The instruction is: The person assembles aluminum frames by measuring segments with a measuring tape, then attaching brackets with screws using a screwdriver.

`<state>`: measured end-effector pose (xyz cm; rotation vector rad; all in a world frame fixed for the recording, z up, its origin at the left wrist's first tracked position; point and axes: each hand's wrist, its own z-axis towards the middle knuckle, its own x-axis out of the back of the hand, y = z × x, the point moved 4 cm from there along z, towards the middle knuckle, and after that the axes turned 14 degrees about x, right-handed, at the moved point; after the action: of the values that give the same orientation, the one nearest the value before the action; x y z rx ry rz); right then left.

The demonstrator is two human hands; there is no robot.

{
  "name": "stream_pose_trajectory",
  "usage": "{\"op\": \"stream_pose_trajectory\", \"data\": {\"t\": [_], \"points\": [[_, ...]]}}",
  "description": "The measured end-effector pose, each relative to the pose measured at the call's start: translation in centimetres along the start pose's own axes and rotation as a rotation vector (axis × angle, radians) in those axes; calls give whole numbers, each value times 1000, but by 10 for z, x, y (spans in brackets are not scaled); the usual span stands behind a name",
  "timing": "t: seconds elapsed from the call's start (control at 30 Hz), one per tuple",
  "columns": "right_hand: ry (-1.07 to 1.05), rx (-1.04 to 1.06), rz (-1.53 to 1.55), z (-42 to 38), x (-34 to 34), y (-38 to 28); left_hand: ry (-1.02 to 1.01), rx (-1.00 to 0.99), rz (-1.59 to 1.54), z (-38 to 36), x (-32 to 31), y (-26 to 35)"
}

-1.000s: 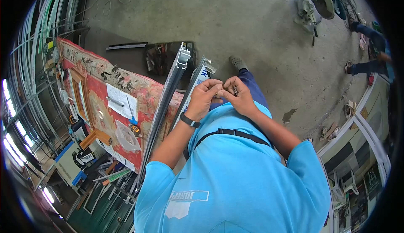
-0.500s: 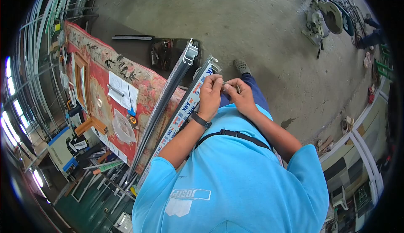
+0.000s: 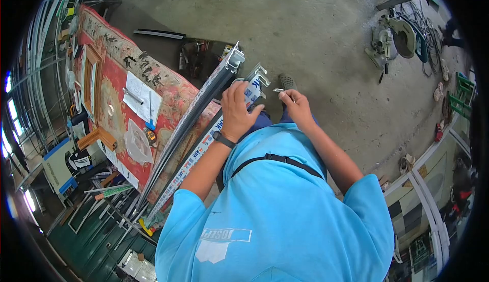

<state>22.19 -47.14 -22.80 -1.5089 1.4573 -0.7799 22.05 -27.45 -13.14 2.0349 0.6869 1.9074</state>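
Observation:
My left hand (image 3: 236,110) grips the near end of a long aluminium profile (image 3: 204,147) with a white printed film, which lies along the table edge. My right hand (image 3: 295,104) pinches a small metal part (image 3: 277,90) just to the right of that profile's open end (image 3: 259,75). A second, darker aluminium profile (image 3: 196,111) lies beside the first on its left. I wear a black watch (image 3: 223,140) on the left wrist and a light blue shirt.
A table with a red patterned cloth (image 3: 114,86) holds papers (image 3: 137,98), a plastic bag (image 3: 136,142) and wooden pieces. A dark tool box (image 3: 201,60) sits on the concrete floor beyond. A mitre saw (image 3: 395,37) and cables lie far right. Metal lengths are stacked at left.
My hands, which were together working the small part, have parted. The left hand moved onto the filmed profile's end; the right hand now holds the part alone by the end.

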Motion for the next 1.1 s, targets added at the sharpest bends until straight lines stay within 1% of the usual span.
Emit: {"op": "stream_pose_trajectory", "data": {"t": [0.07,0.1,0.17,0.2,0.33,0.37,0.43,0.57,0.63,0.87,0.97,1.1], "points": [[-111,54,-97,12,-3,12,-75,68,206,-6,-9,-19],[-120,69,-123,18,-5,13,-170,116,274,-4,-18,-35],[-135,94,-182,28,-9,13,-227,82,162,4,-25,-51],[-143,64,-159,31,-10,13,-254,70,105,6,-24,-54],[-184,-57,-36,38,-21,0,-459,173,-92,20,-10,-62],[-191,-93,1,37,-23,-4,-482,170,-112,22,-9,-67],[-173,-100,2,37,-24,-7,-525,162,-152,25,-9,-74],[-182,-67,-34,34,-28,-21,-563,184,-122,26,-8,-77],[-191,-54,-70,36,-29,-12,-560,184,-117,26,-8,-78],[-232,-13,-245,49,-32,-18,-552,186,-141,27,-2,-72],[-263,-18,-232,58,-34,-16,-544,183,-128,27,-2,-71],[-252,-18,-243,62,-31,-22,-546,187,-123,28,-2,-70]]}}
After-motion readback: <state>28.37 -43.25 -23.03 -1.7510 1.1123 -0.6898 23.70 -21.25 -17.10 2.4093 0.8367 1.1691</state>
